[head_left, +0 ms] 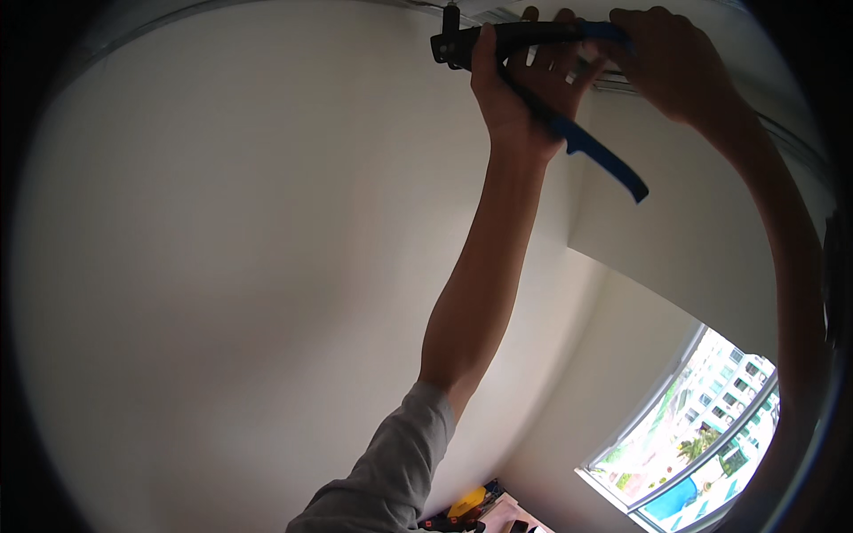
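Overhead, at the ceiling line, is a plier-like hand tool (609,166) with a black head and long blue-ended handles spread apart. My left hand (524,102) supports it near the head, the thumb lying along the black metal and the other fingers stretched out behind. The upper blue grip is in my right hand (680,62), its fingers wrapped round it. The lower handle hangs free past my left wrist. A short black piece (451,18) on the tool's head points up to a metal ceiling channel (498,16); whether the two touch, I cannot tell.
A pale wall (222,249) fills the left and middle. Metal strips run along the ceiling edge. At lower right, a window (693,435) with a curved rail shows buildings outside. Yellow and black tools (466,505) lie on a pale surface at the bottom.
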Available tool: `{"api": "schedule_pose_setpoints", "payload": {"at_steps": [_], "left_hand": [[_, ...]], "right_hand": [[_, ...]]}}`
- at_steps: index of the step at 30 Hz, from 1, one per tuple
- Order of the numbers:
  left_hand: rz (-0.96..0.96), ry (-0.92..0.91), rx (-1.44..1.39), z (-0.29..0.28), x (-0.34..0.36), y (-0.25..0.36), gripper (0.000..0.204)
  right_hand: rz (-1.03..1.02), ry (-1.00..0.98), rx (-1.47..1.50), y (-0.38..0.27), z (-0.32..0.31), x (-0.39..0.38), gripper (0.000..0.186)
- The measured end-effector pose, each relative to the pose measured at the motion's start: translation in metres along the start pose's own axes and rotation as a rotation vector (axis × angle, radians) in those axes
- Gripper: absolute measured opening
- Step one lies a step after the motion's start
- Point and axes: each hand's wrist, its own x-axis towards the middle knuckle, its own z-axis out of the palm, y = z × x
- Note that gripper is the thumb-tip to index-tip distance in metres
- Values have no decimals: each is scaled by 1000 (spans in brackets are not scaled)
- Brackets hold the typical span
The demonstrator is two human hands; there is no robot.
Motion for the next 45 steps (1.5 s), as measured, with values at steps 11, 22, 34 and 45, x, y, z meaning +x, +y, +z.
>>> {"api": "schedule_pose_setpoints", "payload": {"at_steps": [11,22,34,45], "left_hand": [[56,113,-26,0,42,-8,38],[124,333,-52,2,46,-17,49],[110,93,171,-18,1,5,57],[-174,167,384,-10,-56,15,81]], "right_hand": [[212,-360,283,5,-19,6,47],[23,-175,-98,-11,3,-21,45],[102,-394,216,-14,-3,-28,79],[-13,18,-116,-6,22,-15,49]]}}
